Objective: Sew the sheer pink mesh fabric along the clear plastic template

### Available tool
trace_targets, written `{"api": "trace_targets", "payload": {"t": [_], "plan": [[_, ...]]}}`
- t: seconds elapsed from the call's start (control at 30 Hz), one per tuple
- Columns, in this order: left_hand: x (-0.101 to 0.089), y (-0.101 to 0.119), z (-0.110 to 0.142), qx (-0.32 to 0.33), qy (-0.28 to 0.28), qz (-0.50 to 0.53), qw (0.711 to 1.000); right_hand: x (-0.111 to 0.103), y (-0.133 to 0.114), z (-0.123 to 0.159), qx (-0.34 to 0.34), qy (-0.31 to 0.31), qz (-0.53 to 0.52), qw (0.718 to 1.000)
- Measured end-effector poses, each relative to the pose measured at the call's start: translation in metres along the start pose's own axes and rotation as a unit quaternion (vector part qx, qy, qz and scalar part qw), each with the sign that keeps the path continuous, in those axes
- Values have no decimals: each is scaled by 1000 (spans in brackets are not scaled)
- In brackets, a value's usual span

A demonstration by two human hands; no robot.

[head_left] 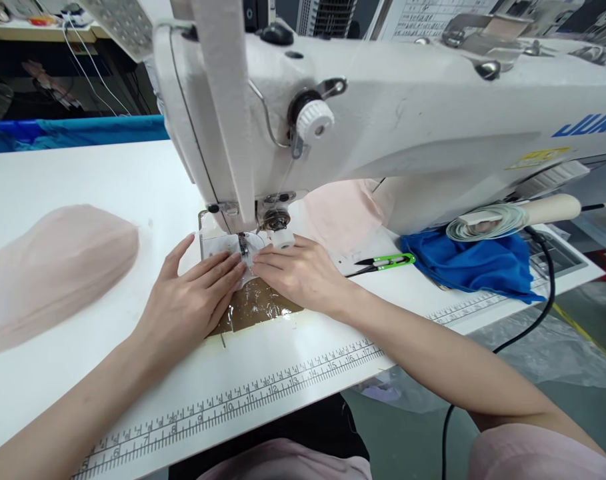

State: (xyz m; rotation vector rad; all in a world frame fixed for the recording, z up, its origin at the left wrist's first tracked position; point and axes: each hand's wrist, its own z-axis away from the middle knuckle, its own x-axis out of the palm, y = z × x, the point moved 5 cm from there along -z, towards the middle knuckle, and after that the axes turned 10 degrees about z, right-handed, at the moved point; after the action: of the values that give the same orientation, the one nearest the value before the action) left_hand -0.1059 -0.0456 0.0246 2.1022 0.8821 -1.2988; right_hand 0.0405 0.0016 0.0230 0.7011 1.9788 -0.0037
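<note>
A white sewing machine [363,100] stands over the work, its presser foot [243,244] down between my hands. Under the foot shows a bit of thin pale fabric [249,275]; most of it is hidden by my fingers. My left hand [195,290] lies on it from the left, fingers stretched out and thumb apart. From the right, my right hand [303,273] rests flat with its fingertips close to the needle area; its thumb is hidden. Below the fingers lies the brown bed plate [263,303], covered in shiny clear film.
A pale pink fabric piece [67,260] lies at left, another [343,213] behind my right hand. Green-handled thread snips [390,261] lie near a blue cloth [473,263] with a coiled pale cord [487,223]. A printed ruler [263,393] runs along the table's front edge.
</note>
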Motion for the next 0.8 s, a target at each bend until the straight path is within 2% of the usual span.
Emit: {"api": "trace_targets", "payload": {"t": [0.8], "plan": [[2,-7,-4,-15,23,-10,1000,4,2,-6,13,-25,19,999]]}}
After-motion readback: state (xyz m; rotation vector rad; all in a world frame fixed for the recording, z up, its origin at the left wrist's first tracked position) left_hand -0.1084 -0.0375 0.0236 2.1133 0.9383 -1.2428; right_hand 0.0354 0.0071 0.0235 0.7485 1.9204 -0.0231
